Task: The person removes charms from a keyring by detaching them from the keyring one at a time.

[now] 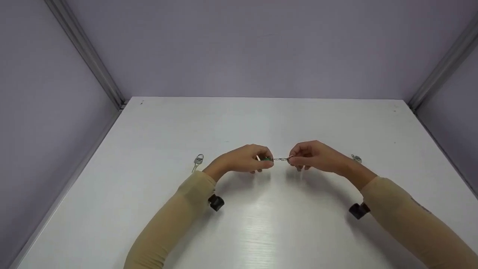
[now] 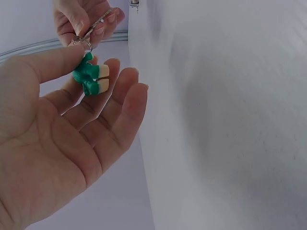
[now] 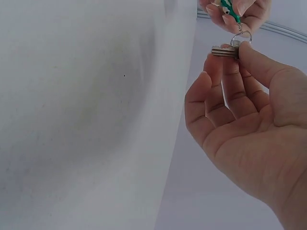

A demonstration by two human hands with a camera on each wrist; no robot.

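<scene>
Both hands meet a little above the white table with a keychain stretched between them. My left hand pinches a green and cream charm between thumb and forefinger, the other fingers loosely spread. My right hand pinches a flat bunch of silver keys between thumb and forefinger. A small metal ring joins the keys to the charm. In the head view the charm and the keys show as a short line between the two hands.
A loose silver key on a ring lies on the table left of my left wrist. A small metal item lies behind my right wrist. Purple walls with metal corner rails close the table on three sides.
</scene>
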